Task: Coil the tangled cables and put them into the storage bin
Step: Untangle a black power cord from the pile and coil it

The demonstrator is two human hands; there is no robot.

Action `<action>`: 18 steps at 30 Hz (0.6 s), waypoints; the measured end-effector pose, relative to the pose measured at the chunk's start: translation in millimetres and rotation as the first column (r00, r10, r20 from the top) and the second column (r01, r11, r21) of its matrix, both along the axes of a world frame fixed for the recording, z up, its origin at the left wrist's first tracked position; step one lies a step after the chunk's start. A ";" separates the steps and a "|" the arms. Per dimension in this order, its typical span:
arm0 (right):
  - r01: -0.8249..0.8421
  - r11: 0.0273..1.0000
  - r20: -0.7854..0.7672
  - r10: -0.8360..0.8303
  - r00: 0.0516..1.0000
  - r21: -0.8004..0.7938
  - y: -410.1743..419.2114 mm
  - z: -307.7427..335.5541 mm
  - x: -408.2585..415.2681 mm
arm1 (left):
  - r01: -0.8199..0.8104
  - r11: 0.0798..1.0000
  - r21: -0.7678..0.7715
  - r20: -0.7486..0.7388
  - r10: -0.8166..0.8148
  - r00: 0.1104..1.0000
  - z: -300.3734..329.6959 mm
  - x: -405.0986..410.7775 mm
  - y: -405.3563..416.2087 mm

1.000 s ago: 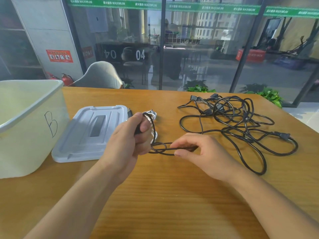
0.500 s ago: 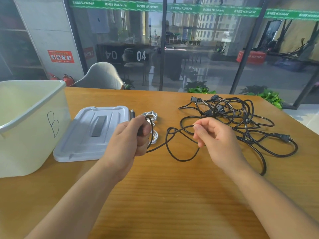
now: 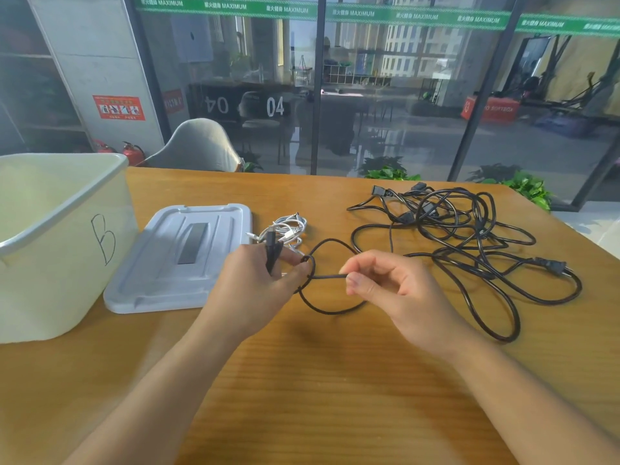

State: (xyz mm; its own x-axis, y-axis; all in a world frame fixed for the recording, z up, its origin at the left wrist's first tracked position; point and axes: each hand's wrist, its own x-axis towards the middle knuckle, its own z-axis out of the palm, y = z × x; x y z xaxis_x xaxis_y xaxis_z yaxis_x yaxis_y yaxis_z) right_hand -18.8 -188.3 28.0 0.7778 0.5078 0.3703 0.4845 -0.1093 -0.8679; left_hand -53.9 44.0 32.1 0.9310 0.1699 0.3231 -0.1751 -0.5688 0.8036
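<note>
Step in hand, by my reading: winding the first loops of a black cable; nothing is in the bin yet as far as the view shows.

Left hand, over the middle of the table: fingers curled round a black plug end that stands up out of the fist, with a turn of the black cable gathered against the fingers. Firm closed grip.

Right hand, just right of the left: thumb and forefinger pinch the same cable where it runs level between the hands; the other fingers are loosely curled and hold nothing. One loop hangs below the two hands and another arcs above them toward the far edge.

The cable trails from the right hand into the tangled pile at the far right corner of the table. A two-pin plug lies at the pile's right side. Several connectors show in the heap; how many separate cables it holds I cannot tell.

A small white cable bundle lies just beyond the left hand, beside the lid. The lid rests flat on the table, against the storage bin, which stands open at the left edge, marked "B".

Next move, as a judgement: carry the pinched length over to the left hand to lay another turn, then slide the right hand further down the cable. Risk: the heap drags or knots as slack is drawn, so the strand likely needs freeing first.
</note>
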 end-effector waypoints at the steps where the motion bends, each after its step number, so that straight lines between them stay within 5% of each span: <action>1: -0.030 0.999 -0.006 0.029 1.000 -0.040 1.4 -1.1 -1.5 | 0.008 1.000 0.027 -0.015 -0.007 1.000 -0.4 0.1 0.6; 4: -0.102 0.980 -0.010 0.102 0.995 -0.172 6.2 -5.1 -4.8 | 0.019 0.998 0.065 -0.043 -0.017 0.999 -1.4 1.0 3.5; 8: 0.344 0.924 0.291 -0.288 0.912 -0.164 4.3 -5.9 2.6 | 0.075 0.995 0.065 -0.037 -0.072 0.997 -0.1 0.3 3.4; 11: 0.504 0.819 0.397 -0.380 0.835 -0.276 -5.5 -2.3 12.0 | 0.101 0.994 0.046 -0.026 -0.100 0.995 0.3 0.1 3.7; 16: 0.537 0.807 0.337 -0.447 0.828 -0.248 -33.2 3.8 30.9 | 0.090 0.995 0.033 -0.002 -0.090 0.996 1.3 0.1 4.0; 18: 0.535 0.767 0.306 -0.446 0.841 -0.353 -35.2 -1.9 35.9 | 0.093 0.995 0.038 0.004 -0.094 0.996 1.8 -0.2 4.5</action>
